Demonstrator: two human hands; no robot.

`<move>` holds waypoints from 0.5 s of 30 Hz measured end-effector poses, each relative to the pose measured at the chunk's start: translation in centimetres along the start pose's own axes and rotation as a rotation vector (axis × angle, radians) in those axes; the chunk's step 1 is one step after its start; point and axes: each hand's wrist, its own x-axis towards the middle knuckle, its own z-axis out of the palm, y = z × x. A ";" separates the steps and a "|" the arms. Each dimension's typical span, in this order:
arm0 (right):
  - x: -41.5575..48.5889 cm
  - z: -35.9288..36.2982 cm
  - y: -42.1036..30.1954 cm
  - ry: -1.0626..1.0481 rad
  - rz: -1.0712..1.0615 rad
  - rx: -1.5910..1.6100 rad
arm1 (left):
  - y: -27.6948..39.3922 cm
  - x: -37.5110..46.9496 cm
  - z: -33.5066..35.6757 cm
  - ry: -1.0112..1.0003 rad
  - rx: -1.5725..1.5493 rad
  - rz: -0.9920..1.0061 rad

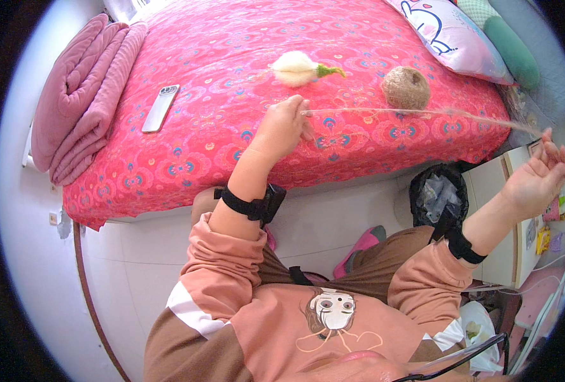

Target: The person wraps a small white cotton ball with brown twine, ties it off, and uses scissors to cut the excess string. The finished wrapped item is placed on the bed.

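Note:
A thin strand of pale brown, fuzzy yarn [378, 110] stretches across the front of the bed between my two hands. My left hand [285, 124] pinches one end of it above the bedspread. Far to the right, my raised right hand [538, 174] grips the other end with its fingertips. A thin reddish thing, too small to make out, shows beside that palm. Just behind the strand rests a ball of light brown yarn [405, 88]. Beyond my left hand lies a white fuzzy wool piece [294, 69] with a green tapering end [329, 71].
A red patterned bedspread [206, 110] covers the bed. On it are a silver phone [161, 109], a folded pink quilt [82, 95] and a printed pillow [459, 38]. Below its edge stands a bin with a black bag [438, 196], next to a pale cabinet [492, 210].

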 end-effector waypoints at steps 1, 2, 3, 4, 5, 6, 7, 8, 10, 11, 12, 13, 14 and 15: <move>0.3 -0.2 -0.3 0.039 -0.049 -0.067 | 0.1 0.0 -0.2 0.017 -0.014 -0.028; 0.6 -0.4 -0.6 0.078 -0.098 -0.133 | 0.2 0.0 -0.5 0.034 -0.040 -0.093; 0.8 -0.6 -0.9 0.088 -0.168 -0.199 | 0.4 -0.1 -0.7 0.052 -0.066 -0.158; 0.9 -0.7 -1.1 0.143 -0.174 -0.252 | 0.5 -0.1 -0.9 0.060 -0.070 -0.171; 1.1 -0.8 -1.3 0.169 -0.202 -0.304 | 0.7 -0.1 -1.2 0.068 -0.074 -0.185; 1.2 -0.9 -1.5 0.195 -0.229 -0.356 | 0.9 -0.1 -1.5 0.078 -0.078 -0.192; 1.3 -1.1 -1.6 0.226 -0.230 -0.404 | 1.1 -0.1 -1.7 0.098 -0.117 -0.186; 1.3 -1.2 -1.7 0.257 -0.231 -0.452 | 1.3 -0.1 -2.0 0.119 -0.156 -0.173; 1.3 -1.6 -2.1 0.290 -0.238 -0.519 | 1.6 -0.2 -2.4 0.108 -0.227 -0.153; 1.4 -1.8 -2.3 0.293 -0.244 -0.538 | 1.7 -0.3 -2.7 0.076 -0.259 -0.146; 1.4 -1.9 -2.4 0.303 -0.251 -0.560 | 1.8 -0.3 -2.8 0.044 -0.292 -0.138; 1.4 -2.0 -2.5 0.302 -0.262 -0.573 | 1.8 -0.5 -3.0 0.023 -0.216 -0.104; 1.4 -2.0 -2.6 0.309 -0.272 -0.589 | 1.8 -0.6 -3.2 0.002 -0.139 -0.072; 1.4 -2.0 -2.7 0.297 -0.304 -0.616 | 1.9 -0.8 -3.3 -0.023 -0.074 -0.012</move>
